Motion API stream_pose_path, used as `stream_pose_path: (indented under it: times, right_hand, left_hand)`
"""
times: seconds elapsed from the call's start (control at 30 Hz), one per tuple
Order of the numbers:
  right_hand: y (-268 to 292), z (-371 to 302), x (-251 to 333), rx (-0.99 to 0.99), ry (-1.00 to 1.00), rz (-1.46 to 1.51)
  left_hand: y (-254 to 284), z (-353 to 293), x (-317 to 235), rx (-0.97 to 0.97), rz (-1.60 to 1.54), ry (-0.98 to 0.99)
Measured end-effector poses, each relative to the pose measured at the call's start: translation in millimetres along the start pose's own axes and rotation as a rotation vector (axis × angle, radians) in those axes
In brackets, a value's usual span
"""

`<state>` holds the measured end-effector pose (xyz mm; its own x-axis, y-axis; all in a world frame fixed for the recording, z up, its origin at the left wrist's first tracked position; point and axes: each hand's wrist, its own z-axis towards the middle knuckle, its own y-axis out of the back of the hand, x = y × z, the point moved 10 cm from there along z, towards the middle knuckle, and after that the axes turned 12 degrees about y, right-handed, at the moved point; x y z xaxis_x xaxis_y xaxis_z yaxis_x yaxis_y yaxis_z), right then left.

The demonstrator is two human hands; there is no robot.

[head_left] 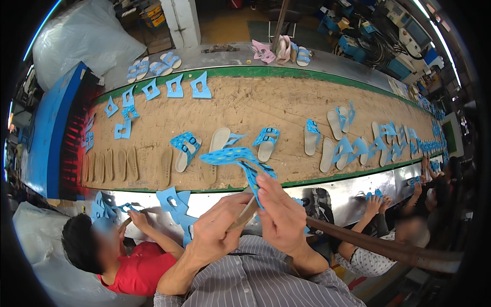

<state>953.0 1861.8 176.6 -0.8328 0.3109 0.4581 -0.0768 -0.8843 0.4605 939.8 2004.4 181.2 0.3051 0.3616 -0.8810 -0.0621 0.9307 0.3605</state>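
My left hand point(217, 225) is closed around a tan sandal sole point(244, 213), most of it hidden by the fingers. In my right hand point(280, 217), the fingers pinch a blue patterned sandal upper point(230, 155) against the sole. The upper stands up above both hands, its wide end curving to the left. Just beyond, a sandal with a buckled blue upper point(187, 144) and another buckled sandal point(266, 144) lie on the brown conveyor belt point(225, 102). A bare sole point(220, 139) lies between them, partly covered by the held upper.
Bare soles point(123, 165) line the belt's left end, below flat blue cut-outs point(175, 86). A blue machine point(51, 138) with a red-lit opening spans the left end. More blue cut-outs point(174, 201) rest on the metal ledge. Co-workers sit at left point(140, 268) and right point(371, 256).
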Motion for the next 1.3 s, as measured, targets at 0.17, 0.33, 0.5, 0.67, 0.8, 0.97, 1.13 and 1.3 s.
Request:
stream_pose_path:
  times: [0.17, 0.33, 0.5, 0.67, 0.8, 0.97, 1.13, 1.3]
  right_hand:
    - [-16, 0, 0, 0.184, -0.035, -0.142]
    - [-52, -14, -5, -0.016, -0.04, 0.011]
    - [-85, -41, -3, -0.061, -0.058, 0.139]
    - [-82, -45, -22, -0.353, -0.418, 0.721]
    - [-61, -48, -39, -0.472, -0.607, 0.941]
    - [-83, -61, -23, -0.386, -0.78, 1.223]
    - [-79, -70, -27, -0.402, -0.777, 1.158]
    - [-49, -60, -26, -0.213, -0.535, 0.528]
  left_hand:
    - [5, -4, 22, -0.092, 0.082, 0.146]
    - [3, -13, 44, -0.232, 0.169, 0.427]
    - [35, 6, 65, -0.422, -0.185, 0.492]
    - [4, -16, 72, -0.368, -0.773, 0.617]
    - [6, -5, 82, -0.341, -0.751, 0.51]
    - [2, 8, 112, -0.18, -0.912, 0.594]
    - [-15, 3, 112, -0.114, -0.97, 0.684]
    - [-27, 22, 118, -0.049, -0.657, 0.75]
